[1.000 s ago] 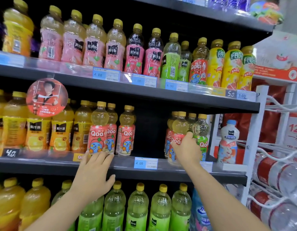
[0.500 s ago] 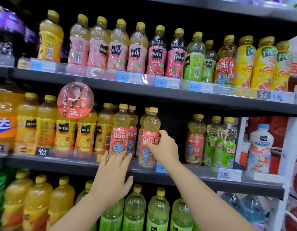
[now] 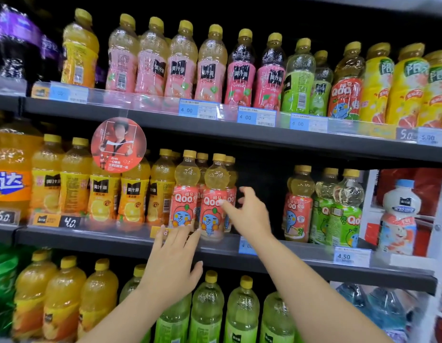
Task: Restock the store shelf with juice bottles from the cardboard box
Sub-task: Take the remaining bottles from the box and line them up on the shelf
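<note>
On the middle shelf [image 3: 116, 241] stands a group of pink-labelled Qoo juice bottles with yellow caps; the front right one [image 3: 213, 196] is upright at the shelf edge. My right hand [image 3: 249, 214] hovers just right of it, fingers spread and loosely curled, its fingertips at the label, holding nothing. My left hand [image 3: 174, 261] lies flat against the shelf's front rail below the left Qoo bottle [image 3: 185, 194], fingers straight. The cardboard box is out of sight.
A dark gap [image 3: 261, 199] separates the pink Qoo group from another pink Qoo bottle [image 3: 298, 206] and green Qoo bottles [image 3: 343, 211]. Orange juice bottles [image 3: 103, 196] fill the left. A round promo tag [image 3: 118, 144] hangs above. Upper and lower shelves are full.
My right hand carried a pink Qoo bottle leftward across the gap, set it beside the left group and let go. My left hand stayed on the shelf rail. The view shifted left.
</note>
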A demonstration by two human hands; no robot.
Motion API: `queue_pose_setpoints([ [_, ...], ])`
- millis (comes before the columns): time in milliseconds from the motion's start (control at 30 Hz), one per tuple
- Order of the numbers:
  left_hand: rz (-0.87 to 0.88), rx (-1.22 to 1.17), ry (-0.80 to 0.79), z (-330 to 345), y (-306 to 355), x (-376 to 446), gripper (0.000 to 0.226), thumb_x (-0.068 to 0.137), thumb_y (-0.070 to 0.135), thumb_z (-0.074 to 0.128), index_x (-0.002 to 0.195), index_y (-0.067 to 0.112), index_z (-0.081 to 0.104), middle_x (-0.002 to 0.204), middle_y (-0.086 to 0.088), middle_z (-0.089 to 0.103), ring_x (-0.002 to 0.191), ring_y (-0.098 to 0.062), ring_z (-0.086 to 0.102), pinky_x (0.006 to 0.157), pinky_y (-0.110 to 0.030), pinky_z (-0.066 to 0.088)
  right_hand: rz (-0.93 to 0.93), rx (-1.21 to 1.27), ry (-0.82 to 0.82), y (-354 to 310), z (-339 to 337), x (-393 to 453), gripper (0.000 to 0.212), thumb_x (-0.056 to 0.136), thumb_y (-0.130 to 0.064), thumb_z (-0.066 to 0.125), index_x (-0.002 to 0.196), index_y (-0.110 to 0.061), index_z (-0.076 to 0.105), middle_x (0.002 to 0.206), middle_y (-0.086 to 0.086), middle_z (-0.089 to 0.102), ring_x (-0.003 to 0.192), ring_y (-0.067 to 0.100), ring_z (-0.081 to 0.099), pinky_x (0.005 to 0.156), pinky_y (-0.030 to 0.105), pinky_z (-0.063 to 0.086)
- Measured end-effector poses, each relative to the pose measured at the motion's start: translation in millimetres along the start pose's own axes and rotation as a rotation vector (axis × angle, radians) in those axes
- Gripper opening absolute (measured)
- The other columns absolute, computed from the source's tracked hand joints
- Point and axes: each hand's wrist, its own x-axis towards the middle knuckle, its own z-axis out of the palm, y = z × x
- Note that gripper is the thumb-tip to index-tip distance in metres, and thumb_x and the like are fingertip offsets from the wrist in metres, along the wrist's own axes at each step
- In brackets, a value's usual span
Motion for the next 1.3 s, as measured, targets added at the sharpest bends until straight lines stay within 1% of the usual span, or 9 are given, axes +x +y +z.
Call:
queue_pose_setpoints([
  [167,0.082,-0.051,-0.017,7,22,9,0.061,0.071,0.044,0.063,0.126,0.02,0.055,0.12,0.0,0.059,0.118,-0.022,0.055,0.104,-0.047,0.041,0.084,-0.236,0.217,46,-72,4,0.065,0.084,-0.045,0.065,0.136,-0.014,0.042,0.131,0.008,0.054,0.117,0.028,0.053,0.087,0.038,0.046],
  [300,0.065,-0.08,-0.003,12,32,11,0.063,0.07,0.046,0.062,0.128,0.021,0.055,0.118,-0.001,0.06,0.114,-0.023,0.056,0.103,-0.046,0.043,0.172,-0.308,0.219,69,-100,12,0.063,0.084,-0.039,0.065,0.132,-0.006,0.04,0.127,0.013,0.053,0.112,0.031,0.055,0.082,0.038,0.046],
  [467,0.067,-0.053,0.009,13,30,11,0.064,0.073,0.05,0.045,0.128,0.019,0.057,0.119,-0.003,0.062,0.115,-0.024,0.057,0.101,-0.047,0.043,0.243,-0.355,0.19,82,-98,24,0.061,0.081,-0.042,0.067,0.123,-0.007,0.042,0.115,0.013,0.058,0.1,0.033,0.061,0.078,0.041,0.053],
  [600,0.063,-0.056,-0.002,14,30,10,0.067,0.072,0.05,0.046,0.13,0.018,0.056,0.12,-0.003,0.061,0.117,-0.023,0.053,0.105,-0.043,0.033,0.253,-0.462,0.202,87,-92,31,0.062,0.084,-0.038,0.066,0.13,-0.007,0.037,0.124,0.014,0.055,0.106,0.035,0.06,0.078,0.039,0.048],
  [733,0.043,-0.098,-0.019,16,31,8,0.069,0.071,0.049,0.049,0.133,0.019,0.053,0.126,-0.003,0.058,0.121,-0.023,0.051,0.108,-0.042,0.023,0.24,-0.541,0.263,86,-84,33,0.081,0.083,-0.043,0.067,0.14,-0.004,0.025,0.131,0.017,0.048,0.108,0.039,0.059,0.078,0.041,0.048],
  [1000,0.027,-0.108,-0.038,18,32,7,0.069,0.072,0.048,0.048,0.134,0.019,0.052,0.129,-0.003,0.056,0.124,-0.023,0.047,0.11,-0.041,0.02,0.174,-0.742,0.288,97,-75,42,0.087,0.088,-0.036,0.063,0.147,0.001,0.012,0.14,0.019,0.039,0.101,0.037,0.062,0.068,0.036,0.047],
  [1133,0.019,-0.112,-0.047,18,32,7,0.069,0.072,0.049,0.048,0.134,0.019,0.051,0.13,-0.003,0.056,0.125,-0.023,0.048,0.111,-0.041,0.019,0.148,-0.677,0.241,102,-71,40,0.096,0.087,-0.038,0.064,0.151,-0.005,0.0,0.138,0.017,0.043,0.103,0.039,0.061,0.073,0.039,0.048],
  [1200,0.019,-0.11,-0.05,19,32,7,0.069,0.072,0.048,0.048,0.135,0.019,0.051,0.13,-0.003,0.056,0.125,-0.023,0.048,0.111,-0.041,0.02,0.168,-0.594,0.23,104,-73,44,0.094,0.085,-0.031,0.068,0.15,-0.005,0.006,0.134,0.019,0.046,0.106,0.041,0.059,0.077,0.04,0.048],
  [1300,0.017,-0.112,-0.059,20,33,6,0.07,0.073,0.049,0.048,0.135,0.018,0.051,0.132,-0.004,0.055,0.127,-0.023,0.047,0.111,-0.043,0.02,0.193,-0.383,0.202,105,-74,53,0.07,0.078,-0.026,0.074,0.133,-0.003,0.036,0.123,0.02,0.055,0.107,0.04,0.057,0.083,0.041,0.046],
])
